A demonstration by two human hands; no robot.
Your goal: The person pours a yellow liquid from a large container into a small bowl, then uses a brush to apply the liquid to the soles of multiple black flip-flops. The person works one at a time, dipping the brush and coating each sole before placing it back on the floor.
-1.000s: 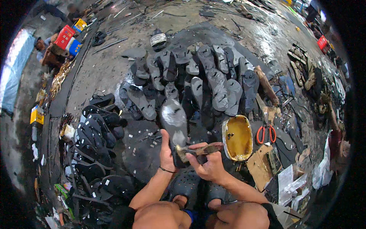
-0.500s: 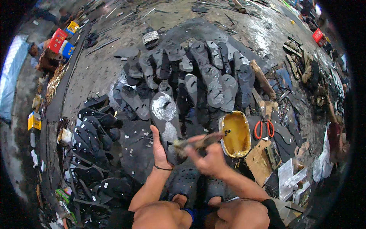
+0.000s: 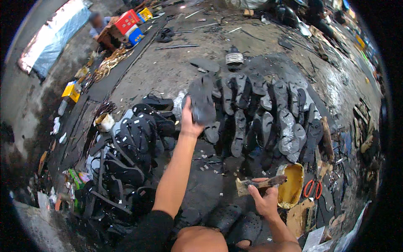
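My left arm reaches out to the left end of the laid-out soles, and my left hand (image 3: 190, 122) grips a dark grey sandal sole (image 3: 202, 98), slightly blurred. The thumb lies along its left edge; the other fingers are hidden beneath. Nearer my body, my right hand (image 3: 265, 200) is closed around a flat wooden-handled brush (image 3: 261, 184), its pale bristle end pointing left. The handle's dark tip overlaps the rim of a tub of amber glue (image 3: 292, 185) just right of that hand. Rows of grey sandal soles (image 3: 286, 122), some with shiny wet patches, spread ahead.
Strapped black sandals (image 3: 138, 134) are heaped at the left beside a small whitish cup (image 3: 105, 122). Orange-handled scissors (image 3: 313, 189) and cardboard (image 3: 299, 218) lie right of the tub. A wrapped tin (image 3: 234, 59) stands beyond the soles. Another person (image 3: 97, 24) sits far left near coloured boxes (image 3: 127, 22).
My left hand has carried a sole forward, away from my body. The brush has come off the sole and moved nearer the tub in my right hand. The view has shifted left.
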